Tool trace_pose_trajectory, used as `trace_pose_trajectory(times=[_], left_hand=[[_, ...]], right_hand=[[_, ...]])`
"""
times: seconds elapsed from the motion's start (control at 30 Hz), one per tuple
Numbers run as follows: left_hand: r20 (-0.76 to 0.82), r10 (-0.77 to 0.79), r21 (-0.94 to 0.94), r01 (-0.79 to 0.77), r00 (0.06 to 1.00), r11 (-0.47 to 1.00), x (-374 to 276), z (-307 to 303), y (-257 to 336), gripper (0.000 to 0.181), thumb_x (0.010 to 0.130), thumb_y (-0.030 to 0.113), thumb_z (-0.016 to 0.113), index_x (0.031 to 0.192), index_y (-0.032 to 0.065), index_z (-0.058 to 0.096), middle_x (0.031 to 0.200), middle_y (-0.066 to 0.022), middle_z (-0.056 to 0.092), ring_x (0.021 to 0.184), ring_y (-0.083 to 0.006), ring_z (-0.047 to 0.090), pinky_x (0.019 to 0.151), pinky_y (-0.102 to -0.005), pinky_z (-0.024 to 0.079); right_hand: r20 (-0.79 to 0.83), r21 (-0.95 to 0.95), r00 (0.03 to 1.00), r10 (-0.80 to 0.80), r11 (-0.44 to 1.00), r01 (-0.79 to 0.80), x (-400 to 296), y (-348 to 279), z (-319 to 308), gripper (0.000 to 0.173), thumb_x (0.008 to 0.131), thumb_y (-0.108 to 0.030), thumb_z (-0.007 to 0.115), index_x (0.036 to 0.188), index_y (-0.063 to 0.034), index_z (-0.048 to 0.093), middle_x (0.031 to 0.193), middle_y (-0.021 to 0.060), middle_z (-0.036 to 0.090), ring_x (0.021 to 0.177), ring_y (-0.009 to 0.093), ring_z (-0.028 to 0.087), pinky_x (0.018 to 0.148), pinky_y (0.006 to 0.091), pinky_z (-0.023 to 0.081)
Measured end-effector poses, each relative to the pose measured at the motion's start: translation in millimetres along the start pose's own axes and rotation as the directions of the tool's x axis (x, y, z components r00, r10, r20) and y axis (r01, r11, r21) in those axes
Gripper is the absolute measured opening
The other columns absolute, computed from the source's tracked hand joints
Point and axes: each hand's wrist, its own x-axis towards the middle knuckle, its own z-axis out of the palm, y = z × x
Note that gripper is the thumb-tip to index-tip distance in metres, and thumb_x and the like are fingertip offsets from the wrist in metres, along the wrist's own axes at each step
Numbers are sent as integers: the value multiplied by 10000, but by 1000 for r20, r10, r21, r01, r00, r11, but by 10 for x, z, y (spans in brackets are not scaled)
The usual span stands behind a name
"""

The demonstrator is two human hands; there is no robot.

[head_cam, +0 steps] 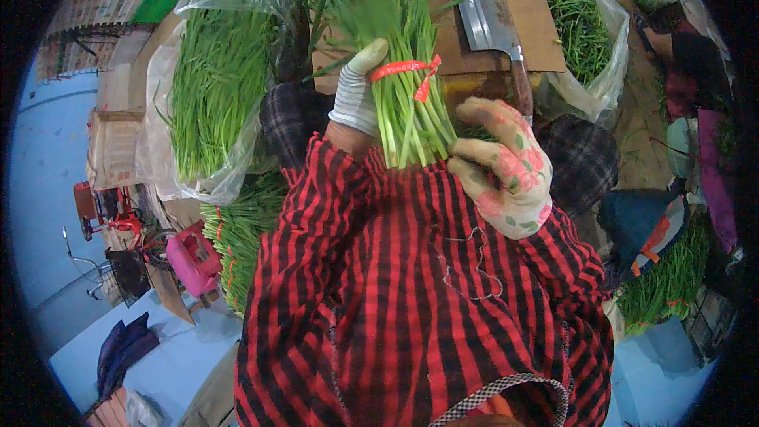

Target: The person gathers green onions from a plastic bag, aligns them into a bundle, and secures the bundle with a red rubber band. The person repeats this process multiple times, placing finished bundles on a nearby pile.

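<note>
A bunch of garlic chives (409,112) hangs upright before my chest, leaves away from me and pale cut ends toward me. Red tape (409,68), printed and knotted at its right side, binds the stems. My left hand (359,86), in a striped glove with a pale coated thumb, grips the bunch from the left at the tape; its fingers are hidden behind the stems. My right hand (504,166), in a floral-patterned glove, is beside the lower right stems with its fingers apart. Its fingertips are at the stem ends; whether they touch is unclear.
A cleaver (489,15) lies on a brown board (533,41), handle toward me. Loose chives (219,89) fill a plastic bag at left, tied bunches (228,249) below it. Another bag of greens (575,24) stands right. A person (691,59) sits at far right.
</note>
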Motion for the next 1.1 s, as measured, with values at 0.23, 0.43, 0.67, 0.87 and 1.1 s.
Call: trace_pose_trajectory(times=[0.23, 0.43, 0.67, 0.87, 1.1], left_hand=[[-16, -10, 27, 10, 1000, 1000, -17, 50, -26, 556, 783, 357, 592, 1178, -17, 477, 1052, -177, 597, 934, -299, 602, 797, -401, 510], [-47, 13, 75, -10, 999, 997, 32, 31, -81, 525, 784, 369, 592, 1142, -4, 505, 1006, -179, 614, 833, -285, 627, 713, -383, 532], [-61, 0, 63, 4, 998, 998, 86, -4, -55, 501, 788, 359, 589, 1134, 5, 516, 991, -173, 618, 840, -277, 625, 734, -395, 527], [-100, 209, 45, -206, 973, 978, 142, -163, 116, 551, 781, 338, 596, 1204, 13, 459, 1072, -172, 580, 925, -317, 597, 781, -439, 513], [-32, 271, -113, -273, 962, 955, 36, -105, 168, 666, 752, 401, 624, 1274, 54, 398, 1162, -169, 533, 972, -354, 569, 819, -499, 490]], right_hand=[[97, -301, 995, -12, 953, 41, 81, 40, 265, 366, 618, -117, 690, 966, -140, 577, 1183, 128, 501, 1118, 317, 470, 936, 491, 350], [111, -396, 994, 17, 918, 29, 20, 174, 390, 271, 582, -131, 637, 843, -134, 564, 1266, 104, 464, 1194, 298, 415, 982, 509, 275], [147, -404, 966, 211, 905, -136, -107, 189, 438, 286, 659, -134, 548, 943, -104, 538, 1249, 19, 474, 1223, 192, 387, 1035, 486, 191], [301, -505, 924, 235, 861, -55, -540, 67, 350, 405, 727, -136, 482, 1132, -115, 500, 1185, -18, 494, 1164, 140, 419, 1046, 454, 219], [193, -401, 952, 238, 905, -145, -737, 479, 221, 377, 691, -60, 602, 1061, -99, 542, 1120, 94, 542, 1059, 277, 507, 941, 442, 371]])
